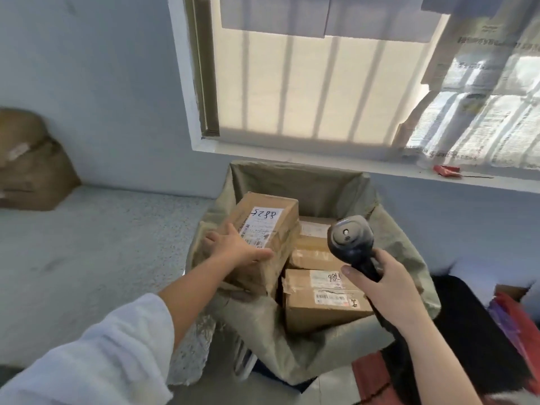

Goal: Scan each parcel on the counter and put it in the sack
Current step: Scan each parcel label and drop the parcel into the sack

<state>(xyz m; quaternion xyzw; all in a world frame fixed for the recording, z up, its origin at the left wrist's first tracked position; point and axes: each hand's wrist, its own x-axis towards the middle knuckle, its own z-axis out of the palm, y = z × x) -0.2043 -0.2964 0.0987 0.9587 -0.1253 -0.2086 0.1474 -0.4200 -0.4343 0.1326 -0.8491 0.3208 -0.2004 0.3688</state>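
A brown cardboard parcel with a white label marked 5288 sits tilted in the left side of the open grey-green sack. My left hand grips its near left corner, thumb along the front edge. Other parcels lie in the sack: one labelled box at the front, flatter ones behind it. My right hand holds a black barcode scanner by its handle above the sack's right side, head pointing up and away.
A grey speckled counter stretches to the left, with a brown paper-wrapped package at its far left against the wall. A window sill runs behind the sack. Red and dark items lie at the lower right.
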